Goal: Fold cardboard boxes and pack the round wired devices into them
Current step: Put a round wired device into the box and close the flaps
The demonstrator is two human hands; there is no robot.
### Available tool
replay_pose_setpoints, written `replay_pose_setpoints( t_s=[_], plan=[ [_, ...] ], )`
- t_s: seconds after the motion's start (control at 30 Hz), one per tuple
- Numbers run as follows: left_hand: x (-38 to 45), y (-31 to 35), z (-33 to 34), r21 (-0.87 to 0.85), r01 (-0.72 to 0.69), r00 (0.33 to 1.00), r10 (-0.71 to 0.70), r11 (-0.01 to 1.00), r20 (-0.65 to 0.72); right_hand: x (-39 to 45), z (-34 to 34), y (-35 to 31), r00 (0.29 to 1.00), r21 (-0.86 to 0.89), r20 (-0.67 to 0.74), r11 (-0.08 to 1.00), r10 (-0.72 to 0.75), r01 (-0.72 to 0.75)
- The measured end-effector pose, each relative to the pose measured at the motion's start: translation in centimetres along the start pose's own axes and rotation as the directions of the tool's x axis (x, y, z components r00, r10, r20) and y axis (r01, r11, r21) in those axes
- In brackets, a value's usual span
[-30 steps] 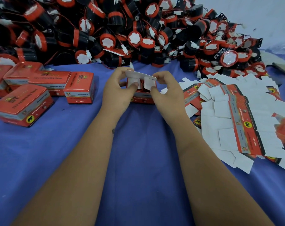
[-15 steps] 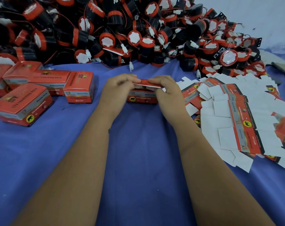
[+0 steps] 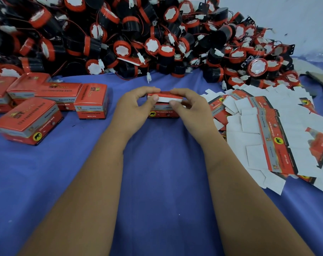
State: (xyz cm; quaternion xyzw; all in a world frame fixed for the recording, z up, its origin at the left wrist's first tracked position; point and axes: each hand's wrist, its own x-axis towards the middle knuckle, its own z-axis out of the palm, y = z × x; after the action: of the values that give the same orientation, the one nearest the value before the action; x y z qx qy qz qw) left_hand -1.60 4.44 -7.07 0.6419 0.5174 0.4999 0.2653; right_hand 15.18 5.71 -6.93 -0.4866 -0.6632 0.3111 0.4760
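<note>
Blue cloth (image 3: 157, 182) under boxes, devices; white wall (image 3: 295, 19) behind.

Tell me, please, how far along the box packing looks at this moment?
Done: several closed red cardboard boxes sit at the left. In hand: the left hand and right hand pinch the white lid flap of one more red box. Left: a big heap of round red-and-black wired devices and a spread of flat unfolded box blanks.
</note>
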Motion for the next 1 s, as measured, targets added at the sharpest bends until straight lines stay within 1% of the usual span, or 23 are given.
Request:
replay_pose_setpoints(
  t_s=[0.17,0.27,0.33,0.4,0.47,0.5,0.53,0.57,0.63,0.73,0.8,0.87,0.93,1.0],
  plan=[
    [0.0,0.3,0.0,-0.132,0.008,0.999,-0.012,0.991,-0.031,-0.2,0.1,-0.2,1.000,0.071,0.015,0.997,-0.026,0.025],
    [0.0,0.4,0.1,-0.149,0.026,0.998,-0.033,0.988,-0.045,-0.1,0.1,-0.1,1.000,0.092,0.022,0.996,-0.017,0.015],
    [-0.1,0.3,0.3,-0.119,0.028,0.998,-0.034,0.992,-0.049,0.0,0.2,0.0,0.999,0.135,0.028,0.990,0.023,-0.027],
    [-0.3,0.2,0.3,0.008,-0.023,0.999,0.023,1.000,-0.047,0.0,0.4,0.0,0.999,0.139,0.024,0.989,0.042,-0.045],
    [-0.4,0.1,0.3,0.205,-0.106,0.993,0.116,0.973,-0.034,0.0,0.6,0.3,0.999,0.103,-0.003,0.994,0.036,-0.036],
    [-0.3,0.2,0.4,0.269,-0.128,0.989,0.143,0.955,-0.037,-0.1,0.6,0.4,0.999,0.081,-0.024,0.996,0.035,-0.033],
    [-0.2,0.1,0.4,0.288,-0.125,0.988,0.145,0.949,-0.048,-0.1,0.6,0.5,0.998,0.063,-0.044,0.997,0.037,-0.034],
    [-0.2,0.2,0.4,0.270,-0.098,0.991,0.119,0.958,-0.065,-0.1,0.6,0.5,0.997,0.048,-0.059,0.998,0.040,-0.037],
    [-0.3,0.2,0.5,0.179,-0.027,0.996,0.041,0.984,-0.075,-0.1,0.6,0.7,0.996,0.022,-0.079,0.999,0.049,-0.048],
    [-0.2,0.0,0.5,0.148,-0.004,0.998,0.012,0.989,-0.055,0.0,0.9,0.8,0.993,-0.028,-0.102,0.998,0.051,-0.054],
    [-0.2,-0.1,0.6,0.148,0.006,0.999,-0.001,0.989,-0.034,-0.1,0.9,0.7,0.990,-0.070,-0.139,0.997,0.009,-0.019],
    [-0.2,-0.2,0.6,0.144,0.025,0.999,-0.020,0.989,-0.034,-0.2,0.9,0.4,0.981,-0.141,-0.180,0.989,-0.068,0.043],
    [-0.3,-0.2,0.6,0.146,0.018,0.999,-0.012,0.989,-0.042,-0.3,1.0,0.1,0.973,-0.192,-0.216,0.980,-0.085,0.043],
    [-0.3,0.0,0.6,0.234,-0.044,0.998,0.054,0.971,-0.038,-0.5,1.1,-0.2,0.972,-0.199,-0.224,0.980,-0.074,0.029]
  ],
)
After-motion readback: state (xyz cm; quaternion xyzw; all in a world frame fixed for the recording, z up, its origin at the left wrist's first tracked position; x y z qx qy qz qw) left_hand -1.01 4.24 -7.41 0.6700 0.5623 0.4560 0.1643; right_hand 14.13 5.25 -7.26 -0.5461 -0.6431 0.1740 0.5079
